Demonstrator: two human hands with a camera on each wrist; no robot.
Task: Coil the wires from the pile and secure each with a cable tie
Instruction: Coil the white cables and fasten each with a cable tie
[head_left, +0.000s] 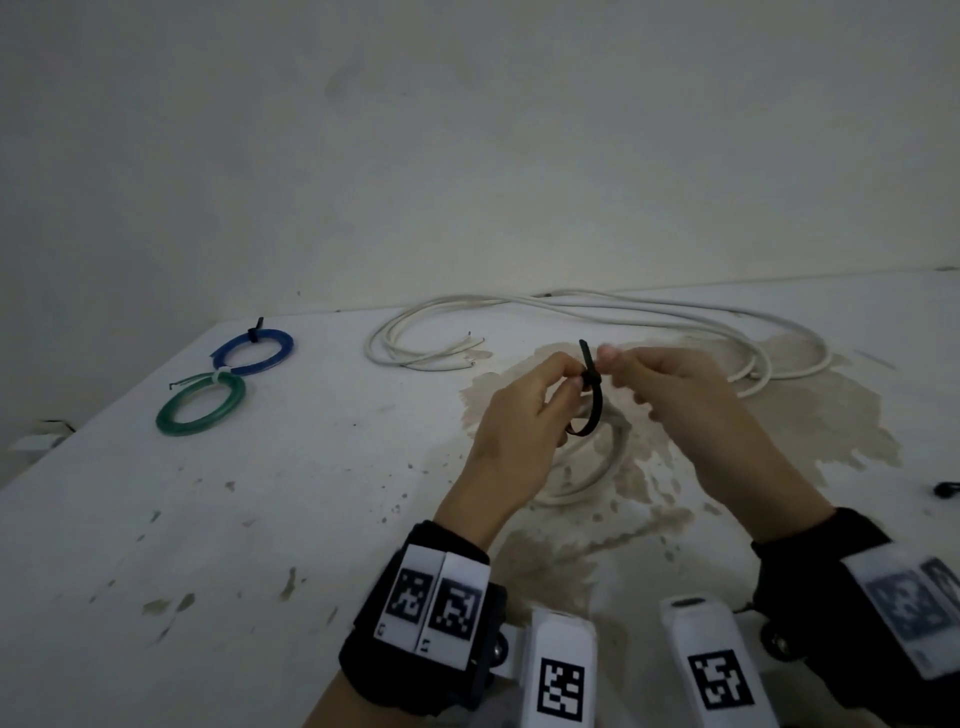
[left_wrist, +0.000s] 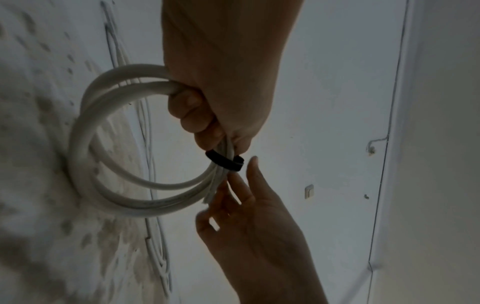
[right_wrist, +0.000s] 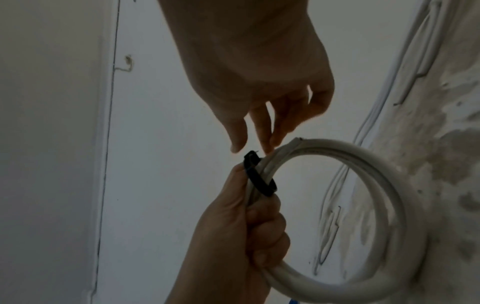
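On the stained white surface (head_left: 260, 519) a blue coil (head_left: 253, 352) with a black tie lies at about ten o'clock from the hands, and a green coil (head_left: 201, 404) with a white tie lies just beside it, nearer the person. A pile of loose white wires (head_left: 597, 332) sprawls at twelve to one o'clock along the wall, well apart from the finished coils. A small dark object (head_left: 945, 489) sits at the surface's right edge at three o'clock; what it is cannot be told. Nothing stands between the hands and the wire pile.

The left hand (head_left: 511, 426) is curled round a white wire coil (left_wrist: 109, 148), gripping the bundled strands where a black cable tie (head_left: 589, 395) loops around them; the coil's lower arc rests on or close to the surface. The tie's tail sticks upward between the two hands. The right hand (head_left: 675, 400) is half open, its fingers (right_wrist: 240, 133) loosely extended with the tips at the tie's head; whether they actually pinch the tie or only touch it cannot be told.
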